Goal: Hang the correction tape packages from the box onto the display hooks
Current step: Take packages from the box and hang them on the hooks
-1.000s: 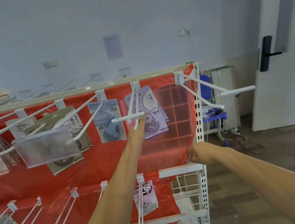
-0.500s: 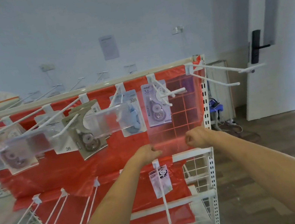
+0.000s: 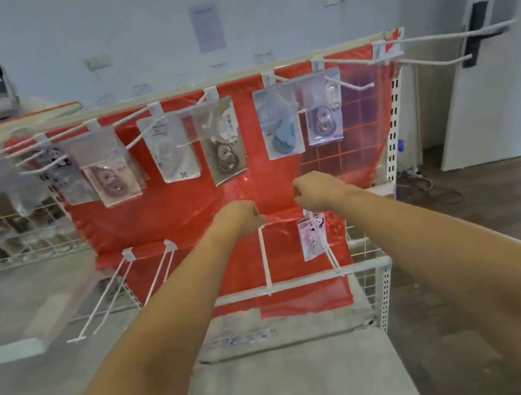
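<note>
Both arms are stretched out toward the red rack (image 3: 168,213). The left hand (image 3: 236,219) and the right hand (image 3: 315,192) are held side by side, a little apart, in front of the red sheet, between the top row of hooks and the lower row. The fingers of both hands are curled in like fists. No package is seen in either hand, and it cannot be told whether the red sheet is pinched, since only the backs of the hands are shown.

The correction tape packages are found on the top hooks (image 3: 350,85): a purple one (image 3: 323,116), a blue one (image 3: 280,127), a brown one (image 3: 224,148), a white one marked 36 (image 3: 174,153) and more at the left, which are blurred. All of these are above the fingers and well apart from them. One small package with a panda (image 3: 311,237) is hung on a lower hook (image 3: 329,251), just under the right hand and near its knuckles, but it is not touched.

The step in hand is judged to be a pause between packages (nothing is being carried). Several lower hooks are left bare. For the next move, another package is needed from the box, which is not clearly seen here. Its hole must then be lined up with a hook tip and slid back.
</note>
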A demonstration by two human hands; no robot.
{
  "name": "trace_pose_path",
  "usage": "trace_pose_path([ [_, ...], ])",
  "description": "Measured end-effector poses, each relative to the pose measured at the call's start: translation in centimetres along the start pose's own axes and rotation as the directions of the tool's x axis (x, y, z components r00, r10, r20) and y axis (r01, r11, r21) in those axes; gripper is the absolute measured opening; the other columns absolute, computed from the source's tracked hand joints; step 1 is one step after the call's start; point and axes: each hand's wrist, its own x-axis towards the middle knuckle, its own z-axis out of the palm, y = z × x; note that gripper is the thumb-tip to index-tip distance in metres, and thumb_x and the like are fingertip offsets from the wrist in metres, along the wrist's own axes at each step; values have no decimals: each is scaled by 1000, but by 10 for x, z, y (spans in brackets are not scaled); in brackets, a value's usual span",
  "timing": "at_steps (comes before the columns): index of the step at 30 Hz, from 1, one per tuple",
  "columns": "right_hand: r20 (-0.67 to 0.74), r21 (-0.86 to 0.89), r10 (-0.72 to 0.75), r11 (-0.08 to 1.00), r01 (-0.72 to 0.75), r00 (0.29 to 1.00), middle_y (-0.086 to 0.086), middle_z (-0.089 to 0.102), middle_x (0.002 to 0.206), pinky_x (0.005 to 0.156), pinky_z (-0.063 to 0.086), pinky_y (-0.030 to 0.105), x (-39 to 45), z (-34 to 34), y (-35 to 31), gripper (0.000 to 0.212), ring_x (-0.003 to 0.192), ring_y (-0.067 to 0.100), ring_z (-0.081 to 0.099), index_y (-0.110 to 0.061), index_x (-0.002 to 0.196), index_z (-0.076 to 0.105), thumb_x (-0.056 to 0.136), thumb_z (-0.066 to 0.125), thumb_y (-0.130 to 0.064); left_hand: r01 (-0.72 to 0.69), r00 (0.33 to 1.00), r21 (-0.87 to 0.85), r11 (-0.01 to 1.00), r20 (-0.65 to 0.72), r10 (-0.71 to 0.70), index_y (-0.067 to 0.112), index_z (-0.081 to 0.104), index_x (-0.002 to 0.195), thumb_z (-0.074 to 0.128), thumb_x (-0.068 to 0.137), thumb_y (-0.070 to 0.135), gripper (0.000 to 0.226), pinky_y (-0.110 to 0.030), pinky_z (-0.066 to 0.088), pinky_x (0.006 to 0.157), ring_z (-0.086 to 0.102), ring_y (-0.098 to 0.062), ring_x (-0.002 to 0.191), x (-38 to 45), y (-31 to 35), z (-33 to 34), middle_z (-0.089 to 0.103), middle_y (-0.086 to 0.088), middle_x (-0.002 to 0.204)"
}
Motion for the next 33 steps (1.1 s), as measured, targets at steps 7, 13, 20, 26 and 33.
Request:
trace_pose_path([
  [7,-14,-6,-114,993,114,993,17,59,123,90,45,37,-32,18,-75,30,113,33,55,-8,117,59,91,47,-17,147,987,15,989,-65,-146,16,53,134,45,95,34,43,-37,46,90,57,-33,113,-94,-39,9,63,-13,120],
  [13,54,30,-208,978,207,977,20,59,121,89,46,38,-76,69,-127,29,111,34,56,-5,114,60,91,45,-15,253,963,-65,965,-77,-258,14,62,114,43,95,29,31,-36,46,88,59,-32,106,-173,-65,43,65,-12,113],
  [20,189,94,-225,973,211,956,18,63,115,86,49,36,-115,135,-180,30,105,35,58,-6,110,64,89,44,-13,357,934,-196,913,57,-353,9,64,105,44,95,27,29,-34,48,84,61,-30,97,-242,-124,101,66,-11,102],
  [26,308,135,-115,988,76,944,21,62,116,77,42,31,-123,188,-232,27,104,34,57,0,104,64,92,42,-10,344,935,-169,923,151,-321,8,63,106,43,97,24,28,-29,38,75,59,-31,102,-277,-197,149,64,-12,108],
  [33,474,124,-9,991,-57,880,19,57,97,72,36,28,-134,289,-269,19,97,32,56,-7,84,57,93,40,-9,312,913,-155,937,321,-251,7,61,109,40,97,22,28,-33,41,88,57,-31,109,-298,-280,242,64,-13,114],
])
